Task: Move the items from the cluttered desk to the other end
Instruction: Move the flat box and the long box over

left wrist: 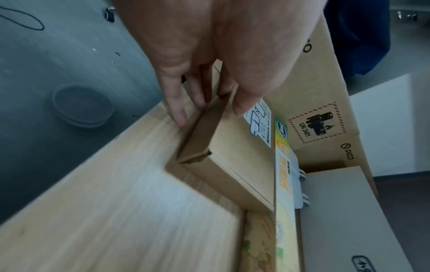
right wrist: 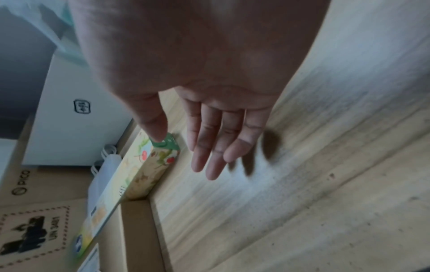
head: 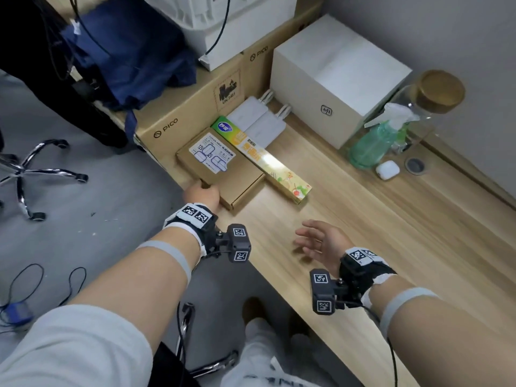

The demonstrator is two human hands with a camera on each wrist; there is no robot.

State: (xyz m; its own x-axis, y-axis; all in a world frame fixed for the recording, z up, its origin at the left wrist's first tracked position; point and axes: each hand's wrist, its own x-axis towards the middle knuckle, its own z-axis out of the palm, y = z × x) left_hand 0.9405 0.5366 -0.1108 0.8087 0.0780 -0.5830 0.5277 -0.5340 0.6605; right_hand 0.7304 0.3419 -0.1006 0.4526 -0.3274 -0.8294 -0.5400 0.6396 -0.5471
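A flat brown cardboard box (head: 223,174) with a white label lies at the desk's left edge, against a large PICO carton (head: 195,107). My left hand (head: 202,192) grips its near-left edge; the left wrist view shows the thumb on top of the box (left wrist: 237,165) and the fingers (left wrist: 179,114) down its side. A long yellow-green wrap box (head: 268,160) lies along the far side of the flat box. My right hand (head: 315,241) hovers above the bare desk (head: 363,233), fingers (right wrist: 209,147) straight and holding nothing, close to the wrap box's end (right wrist: 163,158).
Two white power adapters (head: 257,118) sit behind the wrap box. A white box (head: 335,79), a green spray bottle (head: 374,143), a cork-lidded glass jar (head: 438,90) and a white earbud case (head: 387,169) stand by the wall. A chair base (head: 28,171) is on the floor.
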